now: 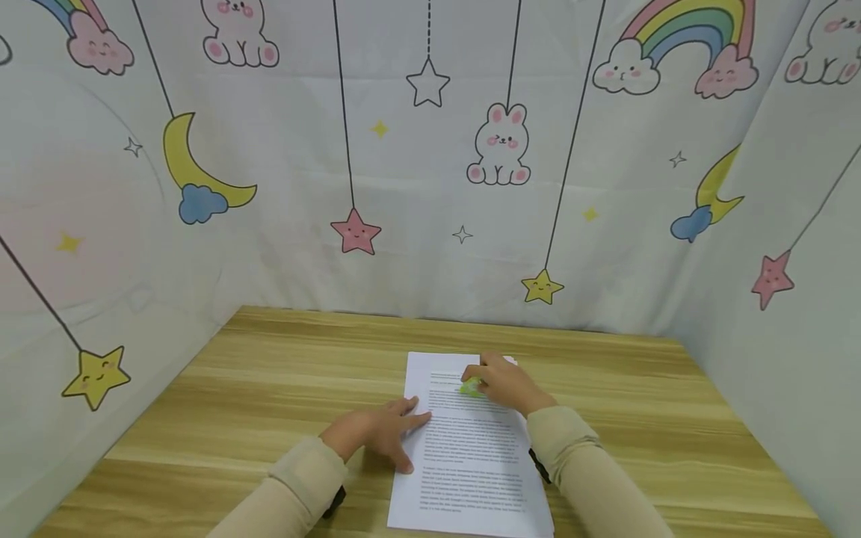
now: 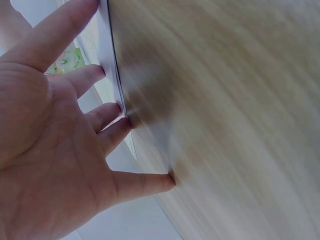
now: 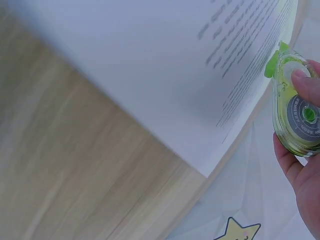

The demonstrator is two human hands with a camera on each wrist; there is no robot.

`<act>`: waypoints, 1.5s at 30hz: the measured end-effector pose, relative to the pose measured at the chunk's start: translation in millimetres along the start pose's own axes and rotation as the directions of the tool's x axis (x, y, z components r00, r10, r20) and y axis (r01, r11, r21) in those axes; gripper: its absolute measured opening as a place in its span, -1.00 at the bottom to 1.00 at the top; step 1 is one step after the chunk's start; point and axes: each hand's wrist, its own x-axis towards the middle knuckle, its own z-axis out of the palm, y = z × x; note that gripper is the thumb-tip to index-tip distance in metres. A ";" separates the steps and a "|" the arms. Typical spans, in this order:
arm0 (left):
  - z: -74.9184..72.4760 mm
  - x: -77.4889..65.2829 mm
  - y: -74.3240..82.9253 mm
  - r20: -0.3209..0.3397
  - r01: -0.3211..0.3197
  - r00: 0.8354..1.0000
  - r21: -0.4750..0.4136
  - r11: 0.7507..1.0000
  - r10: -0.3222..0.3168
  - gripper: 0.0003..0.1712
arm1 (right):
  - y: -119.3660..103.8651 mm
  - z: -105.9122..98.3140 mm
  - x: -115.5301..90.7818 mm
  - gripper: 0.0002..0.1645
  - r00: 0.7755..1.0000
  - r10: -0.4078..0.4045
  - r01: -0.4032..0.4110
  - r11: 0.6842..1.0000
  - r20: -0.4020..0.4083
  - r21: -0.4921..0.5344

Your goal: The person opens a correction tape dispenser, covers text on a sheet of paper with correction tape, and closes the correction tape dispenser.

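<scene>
A stack of printed paper (image 1: 471, 441) lies on the wooden table, covered in lines of dark text. My right hand (image 1: 507, 382) grips a green, clear-cased correction tape (image 3: 295, 112) over the upper part of the page. In the right wrist view the thumb presses its side, and its green tip (image 3: 272, 65) points at the text lines. My left hand (image 1: 383, 431) has its fingers spread along the left edge of the paper. Seen from the left wrist, several fingertips (image 2: 112, 110) touch the paper's edge, and one rests on the table beyond it.
The wooden table (image 1: 269, 373) reaches back to a white cloth wall (image 1: 430, 276) printed with stars, moons, bunnies and rainbows. Similar cloth hangs on the left and right sides.
</scene>
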 end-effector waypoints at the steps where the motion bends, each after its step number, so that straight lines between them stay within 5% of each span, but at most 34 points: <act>1: -0.2 0.2 0.4 0.000 0.001 1.000 0.004 1.000 -0.001 -0.03 | -1.5 0.1 1.2 -0.70 1.000 -0.007 0.007 1.000 -0.004 -0.001; 45: 0.5 4.6 -1.5 0.018 -0.018 1.000 -0.022 1.000 0.018 -0.02 | -22.5 -3.4 21.9 -0.75 0.986 0.055 -0.045 0.997 0.157 -0.067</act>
